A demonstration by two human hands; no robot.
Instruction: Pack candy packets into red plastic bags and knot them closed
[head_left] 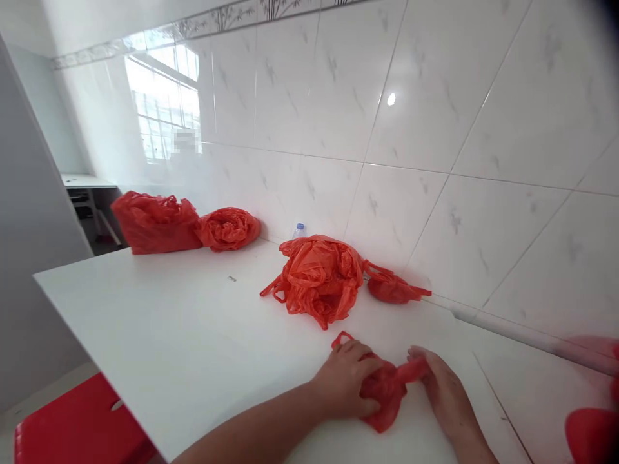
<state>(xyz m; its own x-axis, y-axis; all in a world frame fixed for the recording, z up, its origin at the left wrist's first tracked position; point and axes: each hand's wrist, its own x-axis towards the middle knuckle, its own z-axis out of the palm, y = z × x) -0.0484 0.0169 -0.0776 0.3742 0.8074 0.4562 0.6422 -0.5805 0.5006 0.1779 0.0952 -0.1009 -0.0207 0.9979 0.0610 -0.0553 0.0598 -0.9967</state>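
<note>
A small red plastic bag lies on the white table near its front right part, with something inside that I cannot make out. My left hand is closed around the bag's left side, its thumb and fingers pressing on it. One handle loop sticks out beyond those fingers. On the right, my right hand grips the bag's twisted neck, which stretches between both hands. Part of that grip is hidden and slightly blurred.
A large crumpled red bag sits ahead, with a smaller red bag beside it. Behind it shows a blue-capped bottle. Two more red bags stand far left by the tiled wall. A red stool is below the table.
</note>
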